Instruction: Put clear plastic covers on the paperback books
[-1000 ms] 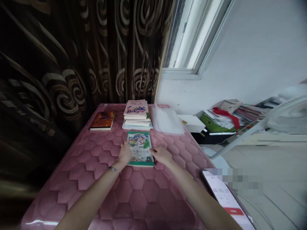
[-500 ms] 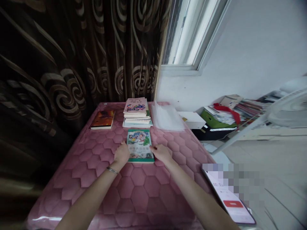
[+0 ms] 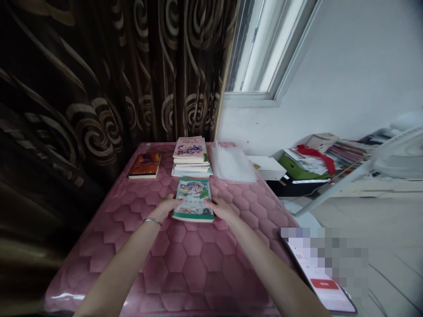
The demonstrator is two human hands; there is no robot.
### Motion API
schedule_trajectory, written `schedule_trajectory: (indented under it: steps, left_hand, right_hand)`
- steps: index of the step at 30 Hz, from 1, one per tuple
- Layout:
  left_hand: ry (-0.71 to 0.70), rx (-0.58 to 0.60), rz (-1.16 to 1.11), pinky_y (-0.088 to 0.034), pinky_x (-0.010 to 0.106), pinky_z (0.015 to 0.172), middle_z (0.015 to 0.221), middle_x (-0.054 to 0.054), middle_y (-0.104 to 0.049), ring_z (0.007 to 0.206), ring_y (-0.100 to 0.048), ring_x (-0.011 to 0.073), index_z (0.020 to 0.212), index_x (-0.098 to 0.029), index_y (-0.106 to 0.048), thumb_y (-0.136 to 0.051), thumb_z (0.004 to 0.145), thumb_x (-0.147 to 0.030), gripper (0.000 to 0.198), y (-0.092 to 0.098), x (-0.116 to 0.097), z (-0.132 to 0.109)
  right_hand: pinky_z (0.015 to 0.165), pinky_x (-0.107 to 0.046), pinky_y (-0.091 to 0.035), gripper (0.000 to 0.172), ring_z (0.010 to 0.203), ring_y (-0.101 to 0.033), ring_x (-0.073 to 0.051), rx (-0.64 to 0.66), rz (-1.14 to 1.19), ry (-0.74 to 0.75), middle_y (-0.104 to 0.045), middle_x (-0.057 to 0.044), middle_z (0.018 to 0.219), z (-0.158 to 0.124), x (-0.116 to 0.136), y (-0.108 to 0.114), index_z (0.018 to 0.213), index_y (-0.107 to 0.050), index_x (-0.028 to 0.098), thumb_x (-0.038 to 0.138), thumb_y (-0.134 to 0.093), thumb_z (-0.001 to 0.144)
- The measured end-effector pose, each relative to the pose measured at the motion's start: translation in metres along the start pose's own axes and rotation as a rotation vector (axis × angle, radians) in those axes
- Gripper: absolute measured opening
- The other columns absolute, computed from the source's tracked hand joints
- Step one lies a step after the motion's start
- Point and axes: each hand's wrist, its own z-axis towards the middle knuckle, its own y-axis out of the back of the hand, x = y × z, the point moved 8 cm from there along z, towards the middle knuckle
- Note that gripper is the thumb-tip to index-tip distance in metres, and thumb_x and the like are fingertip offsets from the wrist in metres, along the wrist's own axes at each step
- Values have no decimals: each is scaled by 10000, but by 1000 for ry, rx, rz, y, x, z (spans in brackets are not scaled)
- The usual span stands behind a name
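Left hand (image 3: 168, 205): partly closed, thumb over cover, gripping left edge of green-bordered Chinese storybook (image 3: 194, 191).
Right hand (image 3: 221, 209): same on right edge; opposed grips probably keep it level.
Book position: between hands, just in front of book stack (image 3: 191, 166), over pink hexagon-patterned tabletop (image 3: 193, 264); contact unclear.

Green-bordered book (image 3: 194, 199) is closed, illustrated front cover up, Chinese title partly covered, bottom edge toward the viewer. Held at both sides over the pink padded tabletop (image 3: 191, 257), just nearer than the book stack (image 3: 189, 155); can't tell if lifted.
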Motion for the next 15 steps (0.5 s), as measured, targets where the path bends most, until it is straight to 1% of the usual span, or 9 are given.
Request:
schedule_trajectory:
  steps: [2, 5, 7, 9, 11, 15]
  left_hand:
    - [-78, -3, -39, -527, 350, 693, 762, 75, -709, 744, -668, 243, 818, -140, -603, -802, 563, -252, 342, -3, -8, -9]
    - [-218, -26, -66, -503, 330, 824, 996, 83, -694, 918, -643, 220, 937, -159, -573, -756, 632, -290, 379, -3, -25, -25]
    - [-355, -29, -51, -473, 323, 889, 1063, 76, -672, 982, -616, 206, 978, -171, -555, -702, 699, -331, 354, -4, -37, -35]
    - [-507, -19, 7, -445, 335, 939, 1089, 78, -661, 1019, -599, 206, 1019, -172, -551, -639, 756, -361, 335, -6, -44, -45]
    - [-602, -6, 76, -417, 355, 981, 1125, 90, -652, 1063, -585, 216, 1070, -168, -550, -592, 791, -376, 351, -9, -43, -52]
    - [-596, -5, 142, -387, 387, 1018, 1174, 119, -642, 1115, -568, 244, 1094, -156, -562, -551, 816, -414, 380, -10, -27, -53]
  right_hand:
    - [582, -259, -427, 323, 674, -625, -199, -26, -13, 30, -694, -52, 735, -6, 2, 4, 731, -632, 168, 454, -509, 819]
    - [575, -263, -416, 337, 644, -602, -192, -146, -41, 144, -669, -40, 710, -18, 12, 20, 770, -584, 189, 503, -476, 828]
    - [566, -256, -419, 306, 639, -611, -189, -204, -46, 233, -678, -34, 721, -26, 19, 30, 819, -574, 204, 496, -482, 832]
    - [574, -251, -434, 259, 667, -640, -198, -213, -64, 256, -703, -38, 763, -32, 20, 33, 892, -588, 216, 455, -511, 828]
    - [590, -251, -450, 237, 703, -665, -210, -204, -106, 239, -721, -47, 795, -34, 17, 33, 950, -606, 223, 408, -535, 821]
    - [617, -256, -466, 252, 750, -683, -223, -178, -137, 250, -738, -70, 869, -36, 12, 24, 1032, -604, 215, 355, -513, 842]
